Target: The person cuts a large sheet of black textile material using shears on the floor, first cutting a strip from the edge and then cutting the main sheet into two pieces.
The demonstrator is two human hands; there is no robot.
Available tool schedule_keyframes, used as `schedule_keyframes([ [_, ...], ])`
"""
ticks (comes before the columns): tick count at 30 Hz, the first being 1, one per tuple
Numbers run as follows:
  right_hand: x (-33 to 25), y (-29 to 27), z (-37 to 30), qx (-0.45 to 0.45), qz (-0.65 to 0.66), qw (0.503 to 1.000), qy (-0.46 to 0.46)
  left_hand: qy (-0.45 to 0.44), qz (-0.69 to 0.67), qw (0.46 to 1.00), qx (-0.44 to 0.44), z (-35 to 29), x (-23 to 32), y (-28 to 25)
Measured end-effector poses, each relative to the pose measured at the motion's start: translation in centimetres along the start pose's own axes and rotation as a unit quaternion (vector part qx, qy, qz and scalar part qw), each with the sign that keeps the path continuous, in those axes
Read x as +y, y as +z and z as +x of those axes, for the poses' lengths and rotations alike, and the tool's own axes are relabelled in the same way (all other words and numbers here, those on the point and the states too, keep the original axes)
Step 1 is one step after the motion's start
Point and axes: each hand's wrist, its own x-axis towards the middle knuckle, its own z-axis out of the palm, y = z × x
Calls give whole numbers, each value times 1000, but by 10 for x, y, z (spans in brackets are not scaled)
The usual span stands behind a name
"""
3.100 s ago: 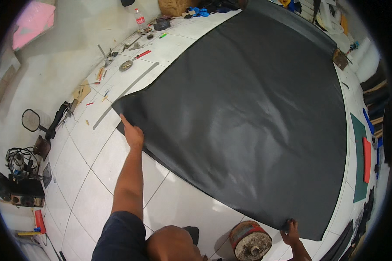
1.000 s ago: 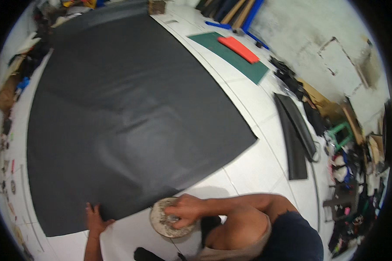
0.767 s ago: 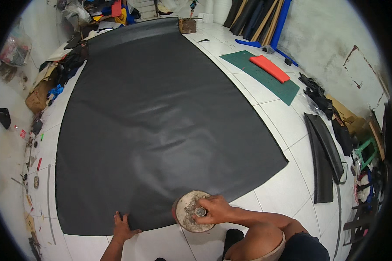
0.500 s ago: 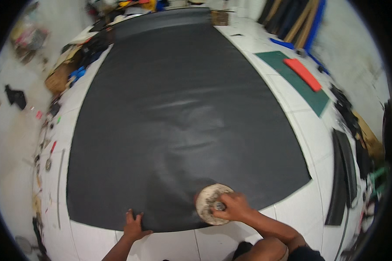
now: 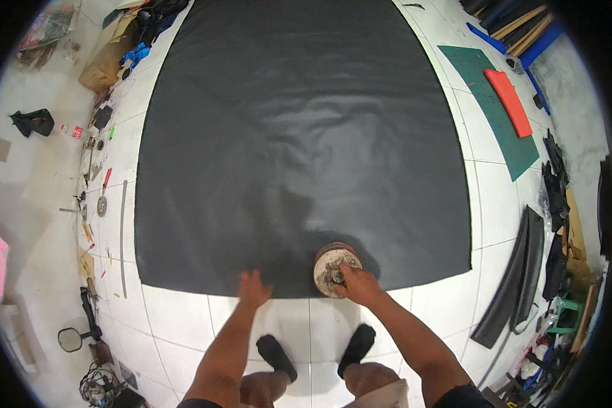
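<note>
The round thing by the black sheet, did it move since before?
Yes. The right hand took hold of the round weight on the floor and set it on the black sheet's near edge. The left hand stayed pressed on that edge.

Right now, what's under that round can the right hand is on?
The round can sits on the near edge of the large black sheet, gripped from above by the right hand. White tiled floor shows around the sheet; what lies directly beneath is covered.
</note>
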Motion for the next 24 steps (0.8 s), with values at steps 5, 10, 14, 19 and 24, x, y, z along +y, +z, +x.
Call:
schedule_keyframes([
  [5,-32,-39,-106,-52,118,984,126,239,-200,942,-127,-151,95,-15],
  [10,-62,-71,-308,-120,183,904,367,210,-62,954,-205,-298,55,-41],
  [14,-48,-51,-491,71,202,884,415,169,-18,933,-319,-342,7,-121],
  [19,-13,6,-621,269,254,832,413,321,106,937,91,-328,-105,-231],
  [24,32,11,-659,231,481,748,396,61,241,966,67,-349,2,-291],
])
